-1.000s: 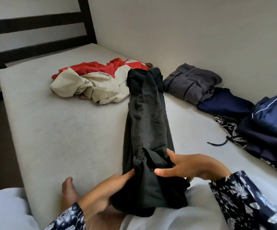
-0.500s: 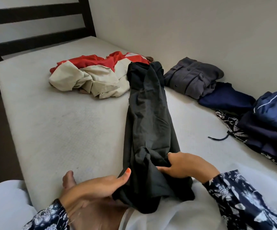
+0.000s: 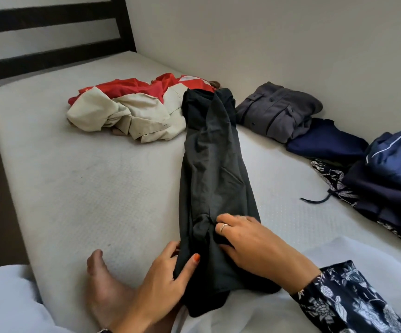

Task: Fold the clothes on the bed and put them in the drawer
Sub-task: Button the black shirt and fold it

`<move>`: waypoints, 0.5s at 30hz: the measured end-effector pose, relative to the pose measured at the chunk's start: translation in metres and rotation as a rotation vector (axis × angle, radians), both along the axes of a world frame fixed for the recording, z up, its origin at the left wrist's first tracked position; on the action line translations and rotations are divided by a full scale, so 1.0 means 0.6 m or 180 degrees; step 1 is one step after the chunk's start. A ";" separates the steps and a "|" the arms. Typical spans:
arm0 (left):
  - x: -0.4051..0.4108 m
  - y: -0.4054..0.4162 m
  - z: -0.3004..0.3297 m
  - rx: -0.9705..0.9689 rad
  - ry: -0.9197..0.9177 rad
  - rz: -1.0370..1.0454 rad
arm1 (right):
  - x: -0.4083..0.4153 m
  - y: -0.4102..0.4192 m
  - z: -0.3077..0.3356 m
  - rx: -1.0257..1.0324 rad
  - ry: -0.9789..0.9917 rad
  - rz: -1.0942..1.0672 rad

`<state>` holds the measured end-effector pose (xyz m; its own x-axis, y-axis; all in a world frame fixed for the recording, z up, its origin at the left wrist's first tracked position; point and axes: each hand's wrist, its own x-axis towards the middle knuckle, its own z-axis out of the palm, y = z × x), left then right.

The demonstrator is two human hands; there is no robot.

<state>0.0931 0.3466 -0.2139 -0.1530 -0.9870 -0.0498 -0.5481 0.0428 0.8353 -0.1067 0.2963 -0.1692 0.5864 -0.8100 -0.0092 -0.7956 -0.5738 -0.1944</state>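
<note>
Change since earlier frames: we find the right hand [image 3: 250, 246] has shifted from the garment's right edge onto its top, and the left hand [image 3: 168, 282] has closed further round the left edge; the near end looks more gathered than before.
Bed [image 3: 86, 179]: one mattress, pale, bearing all the clothes; one dark slatted headboard [image 3: 50, 32] at the far end.
Black garment [image 3: 214, 183]: one, folded into a long narrow strip running from our lap toward the far pile, its near end lying over the white-clad lap.
Unfolded pile: we count two pieces, one beige garment [image 3: 132, 116] and one red garment [image 3: 151, 86] behind it, touching the strip's far end.
Folded clothes along the wall: we count at least four, namely one grey shirt [image 3: 279, 109], one navy piece [image 3: 327, 140], one floral piece [image 3: 334, 179] with a loose drawstring, and one blue stack [image 3: 392, 169] on top; the exact count within the stack we cannot tell.
Left hand: thumb over and fingers under the strip's left edge, gripping it.
Right hand: fingers curled, pinching a bunch of fabric on top of the strip; one ring visible.
Foot [image 3: 103, 287]: one, bare, just left of the left hand.
Drawer: not in view.
</note>
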 end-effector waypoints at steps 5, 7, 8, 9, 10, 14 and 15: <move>-0.022 0.020 0.012 0.1164 0.1475 0.0451 | -0.006 -0.001 0.004 0.0923 -0.0264 -0.0190; -0.043 0.024 0.034 0.1627 0.2245 0.0803 | -0.004 -0.002 0.016 0.1036 -0.0335 -0.0210; -0.055 0.021 0.049 0.1945 0.2657 0.1020 | -0.002 -0.003 0.022 0.0946 -0.0329 -0.0209; -0.063 0.018 0.060 0.2241 0.2937 0.1148 | 0.000 -0.004 0.026 0.0793 -0.0326 -0.0207; -0.062 0.017 0.070 0.2456 0.3184 0.1143 | 0.002 -0.004 0.032 0.0615 -0.0314 -0.0212; -0.053 -0.003 0.099 0.3107 0.3402 0.1032 | 0.013 -0.011 0.045 -0.0224 -0.0408 -0.0121; -0.049 -0.005 0.103 0.3090 0.3453 0.0992 | 0.016 -0.011 0.049 -0.0183 -0.0518 -0.0139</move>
<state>0.0638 0.3436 -0.1520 -0.3394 -0.6352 -0.6938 0.4621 -0.7550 0.4652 -0.0971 0.2900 -0.1395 0.5406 -0.8312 0.1300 -0.7807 -0.5532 -0.2905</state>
